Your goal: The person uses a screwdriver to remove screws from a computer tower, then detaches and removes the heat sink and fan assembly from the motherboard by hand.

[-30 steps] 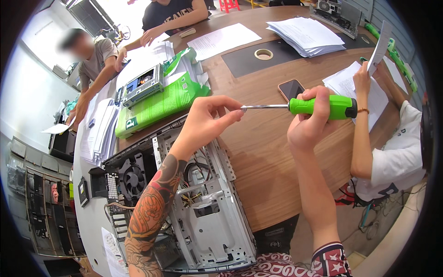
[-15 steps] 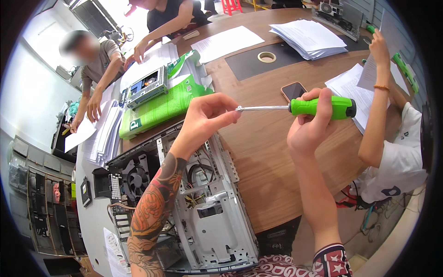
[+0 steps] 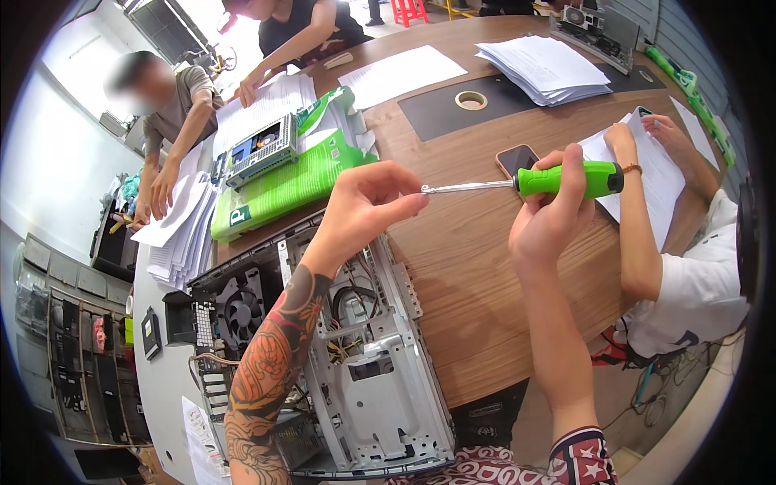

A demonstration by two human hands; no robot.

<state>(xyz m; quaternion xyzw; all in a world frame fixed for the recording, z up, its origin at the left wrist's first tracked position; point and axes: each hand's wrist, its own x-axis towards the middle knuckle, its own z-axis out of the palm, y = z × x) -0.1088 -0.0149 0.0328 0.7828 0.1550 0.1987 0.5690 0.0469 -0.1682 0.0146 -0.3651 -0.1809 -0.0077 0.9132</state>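
1. The person's right hand (image 3: 554,218) is wrapped around the green handle of a screwdriver (image 3: 566,179), fingers clenched on it, holding the tool level in the air above the wooden table (image 3: 477,315).
2. The left hand (image 3: 364,206) is pinched at the very tip of the steel shaft, thumb and forefinger closed together there. There may be a small screw between them, but from where I stand it is too small to tell.
3. Below the hands lies an open computer case (image 3: 356,364) on its side at the table's near edge, side panel off, with a fan (image 3: 241,311), loose cables and bare metal brackets on show.
4. As for progress, I'd judge the work well under way: the case is already opened and looks partly stripped, while the fan and wiring remain inside. Right now the tool is off the case, so no screw is being turned.
5. The screwdriver itself looks plain: bright green grip, thin straight silver shaft, pointing toward the person's left.
6. Round about: a phone (image 3: 517,159) just behind the tool, a green bag (image 3: 283,186), a roll of tape (image 3: 471,100), stacks of paper (image 3: 541,69), and other people busy with sheets at the far and right sides.
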